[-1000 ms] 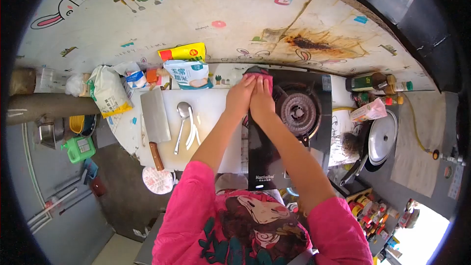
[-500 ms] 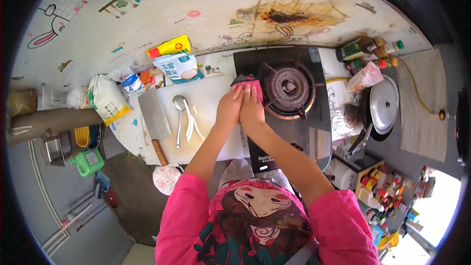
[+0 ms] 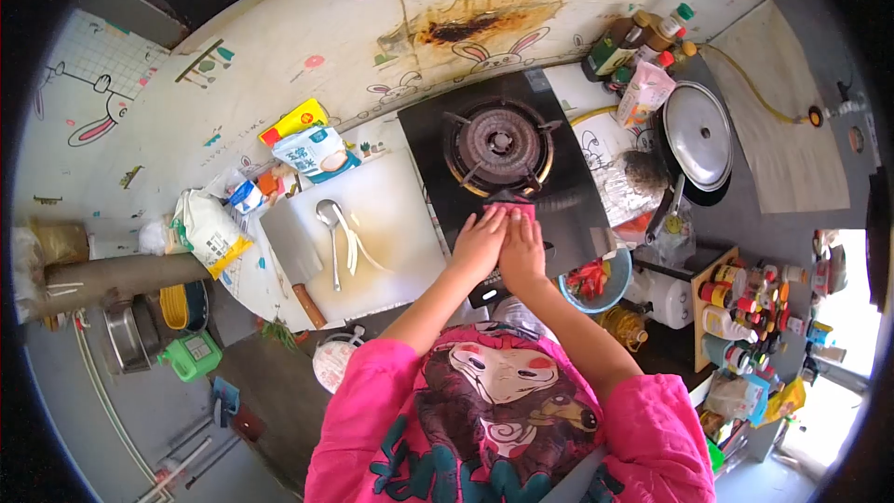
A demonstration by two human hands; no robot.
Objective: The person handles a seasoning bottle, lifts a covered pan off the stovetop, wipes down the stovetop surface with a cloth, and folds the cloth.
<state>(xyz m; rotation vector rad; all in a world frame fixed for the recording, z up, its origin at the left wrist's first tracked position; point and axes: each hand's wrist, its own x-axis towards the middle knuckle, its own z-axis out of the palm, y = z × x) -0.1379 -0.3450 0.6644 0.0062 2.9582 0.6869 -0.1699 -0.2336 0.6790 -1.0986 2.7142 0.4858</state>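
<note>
Side by side, my left hand (image 3: 479, 244) and my right hand (image 3: 522, 249) press a pink and black cloth (image 3: 510, 203) flat on the black gas stove (image 3: 563, 191). The cloth lies just in front of the round burner (image 3: 501, 142). Both hands have their fingers extended over the cloth's near part. To the left, a white cutting board (image 3: 396, 214) bears a metal spoon (image 3: 328, 214), white strips (image 3: 352, 251) and a cleaver (image 3: 291, 244) at its left edge.
Food bags (image 3: 317, 154) stand behind the board. On the right are bottles (image 3: 612, 51), a pink packet (image 3: 644, 93) and a lidded pan (image 3: 698, 135). A blue basin (image 3: 612, 293) with red items sits below the stove's right front. A shelf of jars (image 3: 736, 298) stands lower right.
Both hands and the cloth have moved from the stove's left side to in front of the burner. The view has turned and shifted to the right.
</note>
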